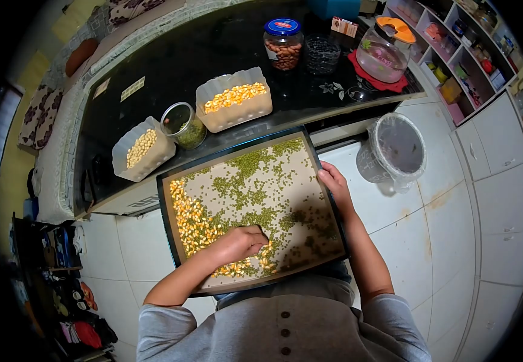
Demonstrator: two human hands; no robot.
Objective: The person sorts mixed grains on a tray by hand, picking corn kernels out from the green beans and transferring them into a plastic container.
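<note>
A shallow rectangular tray (328,226) with a dark frame rests on my lap and leans toward the table. Green mung beans (249,163) are scattered over its bottom, while yellow corn kernels (183,208) lie mostly along the left side and near edge. My left hand (242,242) reaches into the tray with curled fingers, close to a small group of corn kernels; what is between the fingertips is hidden. My right hand (335,181) grips the tray's right rim near its far corner.
On the black table (171,66) stand a tub of corn (234,120), a clear cup of mung beans (190,134), a tub of pale beans (143,166), a blue-lidded jar of nuts (283,51) and a fishbowl (382,57). A lined bin (373,160) stands on the floor at right.
</note>
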